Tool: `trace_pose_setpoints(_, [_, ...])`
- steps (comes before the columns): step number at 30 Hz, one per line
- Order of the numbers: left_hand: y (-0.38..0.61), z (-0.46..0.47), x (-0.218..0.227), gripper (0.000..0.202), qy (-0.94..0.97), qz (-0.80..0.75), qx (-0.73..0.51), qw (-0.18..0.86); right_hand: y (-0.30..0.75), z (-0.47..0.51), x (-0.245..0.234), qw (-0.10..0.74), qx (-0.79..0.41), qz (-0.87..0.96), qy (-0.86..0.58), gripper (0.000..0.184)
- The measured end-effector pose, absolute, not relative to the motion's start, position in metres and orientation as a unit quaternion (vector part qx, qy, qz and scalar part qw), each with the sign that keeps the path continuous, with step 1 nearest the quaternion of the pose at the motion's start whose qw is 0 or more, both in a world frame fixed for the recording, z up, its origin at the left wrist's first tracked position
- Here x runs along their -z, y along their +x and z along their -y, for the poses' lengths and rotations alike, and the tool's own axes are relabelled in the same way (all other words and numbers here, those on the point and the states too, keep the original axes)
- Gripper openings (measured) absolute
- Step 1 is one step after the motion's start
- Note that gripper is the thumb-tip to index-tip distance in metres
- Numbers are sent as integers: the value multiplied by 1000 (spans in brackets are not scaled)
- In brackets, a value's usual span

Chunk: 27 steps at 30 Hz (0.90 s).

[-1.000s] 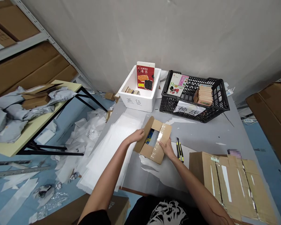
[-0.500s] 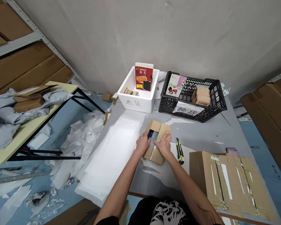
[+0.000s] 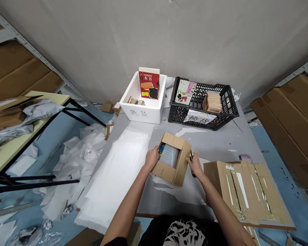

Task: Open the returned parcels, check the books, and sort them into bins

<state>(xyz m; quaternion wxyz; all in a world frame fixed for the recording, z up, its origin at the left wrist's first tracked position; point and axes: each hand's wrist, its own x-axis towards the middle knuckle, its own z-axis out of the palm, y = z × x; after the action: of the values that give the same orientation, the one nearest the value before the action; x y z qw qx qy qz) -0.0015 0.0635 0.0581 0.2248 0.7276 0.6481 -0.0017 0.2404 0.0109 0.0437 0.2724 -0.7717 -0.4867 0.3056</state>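
In front of me on the grey table sits a small cardboard box (image 3: 180,171), its top flaps folded outward. Inside it lie a clear plastic-wrapped item (image 3: 168,155) and, at the left, something blue and yellow (image 3: 161,150). My left hand (image 3: 152,159) grips the box's left side. At the opposite side, my right hand (image 3: 195,164) is closed on the edge of the right flap. A yellow and black utility knife (image 3: 193,175) lies on the table, partly hidden under my right hand.
White foam sheets (image 3: 115,174) are stacked left of the box. Behind stand a white foam bin (image 3: 143,116) with books and a black crate (image 3: 176,116) with books and a card stack. A large taped carton (image 3: 248,191) occupies the right. Packing scraps (image 3: 89,153) litter the floor.
The box's right flap has swung outward, and more of the contents shows. My right hand has moved right with it, over the knife. The view has shifted slightly.
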Motion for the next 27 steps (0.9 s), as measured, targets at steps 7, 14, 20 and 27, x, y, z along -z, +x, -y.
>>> trace_pose_setpoints(7, [-2,-94,-66,36,776,-596,22,206,213,-44,-62,109,-128,697,-697,49])
trace_pose_setpoints(14, [8,-67,-77,44,862,-499,-71,55,198,-77,-83,-23,-85,739,-668,59])
trace_pose_setpoints(20, [10,-21,-97,36,886,-453,-50,88,221,-94,-112,-54,-193,724,-660,43])
trace_pose_setpoints(27, [-10,17,-121,23,737,-666,0,115,242,-129,-122,-73,-245,668,-698,63])
